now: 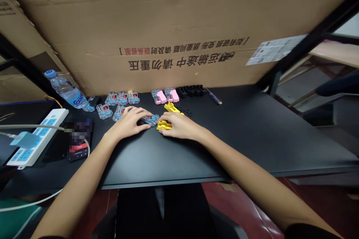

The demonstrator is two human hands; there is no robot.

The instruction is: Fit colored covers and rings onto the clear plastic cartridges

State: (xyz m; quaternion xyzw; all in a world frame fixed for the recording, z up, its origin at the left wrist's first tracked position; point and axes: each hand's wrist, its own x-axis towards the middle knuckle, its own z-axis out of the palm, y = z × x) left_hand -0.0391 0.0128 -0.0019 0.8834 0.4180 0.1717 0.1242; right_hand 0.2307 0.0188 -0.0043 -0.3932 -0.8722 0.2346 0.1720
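The counter (252, 142) looks smooth, so a loose piece could slide if nudged; the power strip (60, 114) lies at its left, and a cable (30, 206) near the left forearm (85, 171) could snag on a sideways swing; the bottle (68, 90) stands close to the row of cases (122, 98), where a knock could topple it onto them.

The left hand (129, 121) has its grip pinching a clear case (153, 120) low over the counter, how firmly I cannot tell; the right hand's (181, 125) grip pinches a yellow part (164, 125) just beside that case; a lopsided squeeze could make either slip out; the small black rings (188, 112), just beyond the right hand, could scatter if its knuckles brushed them.
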